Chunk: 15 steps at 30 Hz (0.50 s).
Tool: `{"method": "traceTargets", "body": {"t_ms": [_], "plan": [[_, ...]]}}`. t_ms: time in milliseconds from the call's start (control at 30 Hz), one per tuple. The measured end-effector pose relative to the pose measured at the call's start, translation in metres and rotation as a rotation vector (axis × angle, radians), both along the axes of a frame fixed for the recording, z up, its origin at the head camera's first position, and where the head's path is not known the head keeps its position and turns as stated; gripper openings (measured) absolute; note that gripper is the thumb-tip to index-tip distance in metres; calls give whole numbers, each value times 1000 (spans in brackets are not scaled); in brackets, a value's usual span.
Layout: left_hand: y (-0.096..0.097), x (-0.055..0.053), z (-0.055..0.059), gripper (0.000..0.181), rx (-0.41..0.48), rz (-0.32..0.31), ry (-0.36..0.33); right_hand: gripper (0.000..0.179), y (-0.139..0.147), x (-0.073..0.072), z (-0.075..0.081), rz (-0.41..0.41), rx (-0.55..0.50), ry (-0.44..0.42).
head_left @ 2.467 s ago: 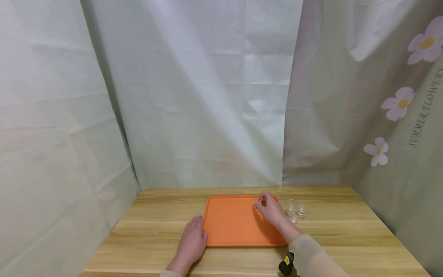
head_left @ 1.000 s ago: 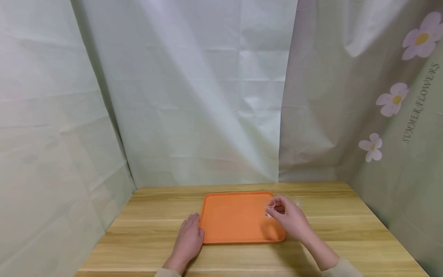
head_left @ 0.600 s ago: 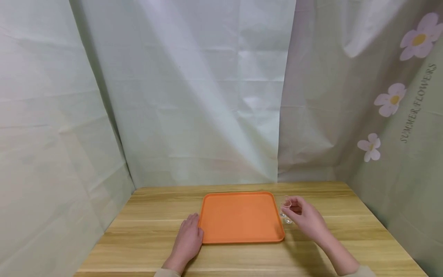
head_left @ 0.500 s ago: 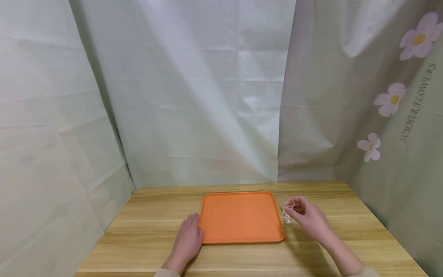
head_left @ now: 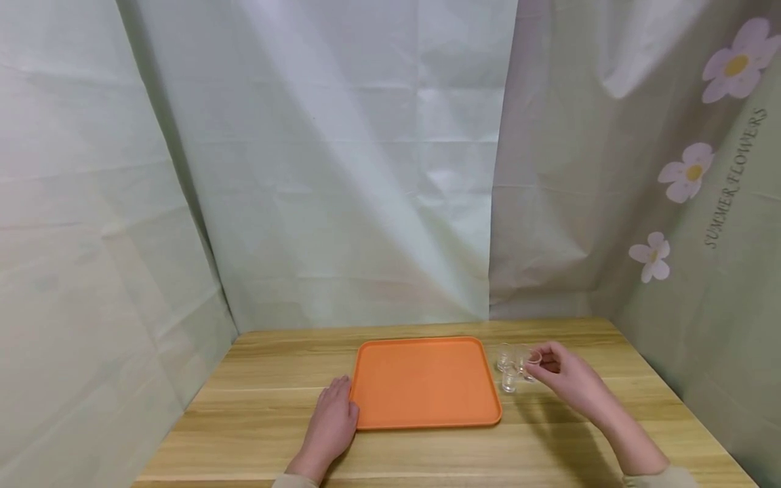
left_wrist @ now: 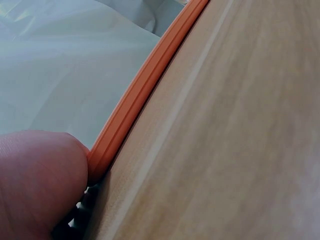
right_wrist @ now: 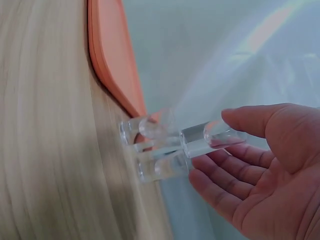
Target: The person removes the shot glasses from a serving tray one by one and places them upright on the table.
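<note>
The right hand [head_left: 564,379] lies on the wooden table [head_left: 610,407] to the right of the orange tray [head_left: 424,390]. Its fingers [right_wrist: 220,185] are loosely spread and nearly straight, the palm open, and the thumb tip meets the rim of the nearest small glass [right_wrist: 207,137]. The wrist view shows the other fingers just beside that glass, not wrapped round it. Three little clear glasses [head_left: 514,366] stand in a tight cluster close to the tray's right edge, touching or almost touching one another. Each is short, thick-walled and see-through, with a heavy base; from the head view they stand upright with mouths up. One glass [head_left: 510,381] sits nearest the person, with the other two behind it, toward the backdrop.

The left hand [head_left: 332,423] rests flat on the table against the tray's left edge near its front corner, fingers relaxed and straight, one fingertip [left_wrist: 42,180] pressing on the tray's raised rim [left_wrist: 145,90]. It holds nothing.

The tray is rectangular with rounded corners and a low lip. Behind the tray hangs a pale creased backdrop [head_left: 342,169]; to its right hangs a curtain printed with flowers [head_left: 689,173].
</note>
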<state>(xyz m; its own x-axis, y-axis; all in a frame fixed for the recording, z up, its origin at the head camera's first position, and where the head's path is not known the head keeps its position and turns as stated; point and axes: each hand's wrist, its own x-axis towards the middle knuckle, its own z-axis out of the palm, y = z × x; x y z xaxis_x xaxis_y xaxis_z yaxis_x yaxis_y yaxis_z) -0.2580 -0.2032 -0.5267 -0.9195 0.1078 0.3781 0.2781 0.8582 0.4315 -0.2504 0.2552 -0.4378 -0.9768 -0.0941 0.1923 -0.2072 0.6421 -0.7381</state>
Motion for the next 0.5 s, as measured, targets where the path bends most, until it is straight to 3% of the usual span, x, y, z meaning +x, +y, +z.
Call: {"method": "traceTargets", "body": {"t_ms": [367,500], "plan": [[0,0,-2,45,5,7,-33,28,8,-8,-18,-33,-11,-2],[0,-1,-2,45,13,6,-1,27,10,-12,-27,-42,-11,7]]}}
